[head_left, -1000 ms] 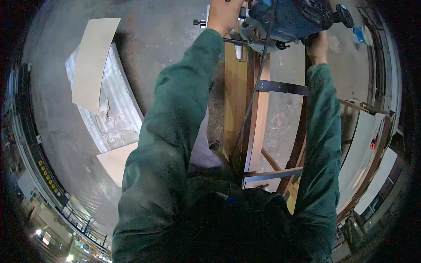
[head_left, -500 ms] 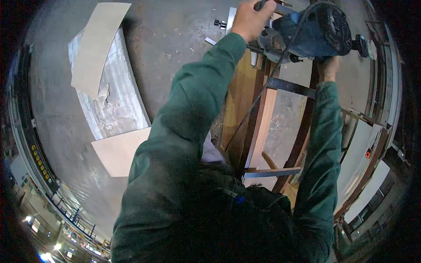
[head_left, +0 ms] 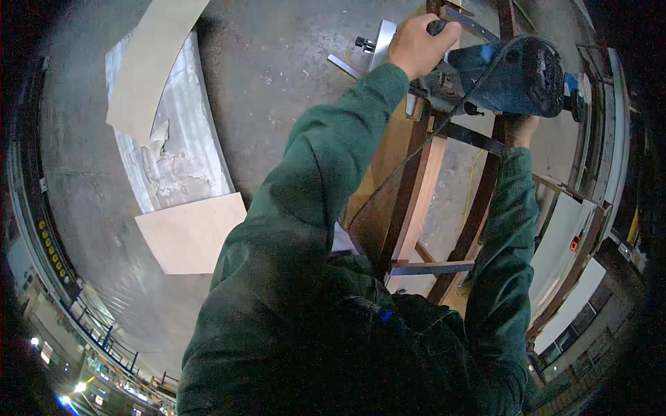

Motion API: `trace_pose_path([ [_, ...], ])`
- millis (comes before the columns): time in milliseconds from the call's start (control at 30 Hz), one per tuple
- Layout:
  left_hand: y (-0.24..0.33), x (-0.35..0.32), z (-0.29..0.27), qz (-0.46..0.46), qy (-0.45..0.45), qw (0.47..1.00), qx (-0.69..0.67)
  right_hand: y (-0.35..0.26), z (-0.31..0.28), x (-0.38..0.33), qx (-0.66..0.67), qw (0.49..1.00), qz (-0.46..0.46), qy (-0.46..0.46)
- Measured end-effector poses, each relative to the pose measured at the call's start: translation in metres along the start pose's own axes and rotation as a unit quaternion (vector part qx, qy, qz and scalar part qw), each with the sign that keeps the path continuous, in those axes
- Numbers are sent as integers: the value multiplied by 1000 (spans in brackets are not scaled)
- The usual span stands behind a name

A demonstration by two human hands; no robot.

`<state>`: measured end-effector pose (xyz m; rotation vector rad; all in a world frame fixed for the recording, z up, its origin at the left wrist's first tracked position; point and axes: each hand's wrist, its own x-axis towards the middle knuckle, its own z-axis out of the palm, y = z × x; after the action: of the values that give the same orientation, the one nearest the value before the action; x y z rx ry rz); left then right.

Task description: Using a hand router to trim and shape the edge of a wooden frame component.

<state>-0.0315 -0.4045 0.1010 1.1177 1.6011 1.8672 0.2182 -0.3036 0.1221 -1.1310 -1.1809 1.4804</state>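
A blue router [head_left: 503,76] with a black vented end cap lies over a dark wooden frame [head_left: 414,180] at the upper right. Its left handle, a dark knob, is wrapped by the closed fingers of my left hand [head_left: 421,47]. My right hand [head_left: 522,130] is at the router's right side, low against the body. The router hides most of its fingers, but it moves together with the tool. A metal side fence [head_left: 383,45] with a black knob sticks out left of the router. The black power cord [head_left: 423,145] runs down toward my body.
Dark crossbars [head_left: 474,137] span the frame, with a paler wood strip [head_left: 425,191] along its inside. On the floor at left lie a curved pale sheet [head_left: 149,76], a torn silvery panel [head_left: 191,149] and a light board [head_left: 191,234]. White panels [head_left: 557,239] stand at right.
The router has come nearer to me and slightly right, closer to the frame's crossbar. Both hands have moved with it, and the view has shifted a little.
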Motion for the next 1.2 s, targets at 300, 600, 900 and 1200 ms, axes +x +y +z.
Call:
trace_pose_path([
  [300,3,4,-10,-69,-73,995,-9,0,8,-19,5,999,10,39],
  [600,5,18,-9,-61,-65,996,25,5,11,3,66,997,1,28],
  [900,22,52,-13,-293,-117,882,-350,0,22,42,51,999,-12,-11],
  [1200,28,53,3,-86,-62,992,-61,0,5,75,46,997,-55,-19],
])
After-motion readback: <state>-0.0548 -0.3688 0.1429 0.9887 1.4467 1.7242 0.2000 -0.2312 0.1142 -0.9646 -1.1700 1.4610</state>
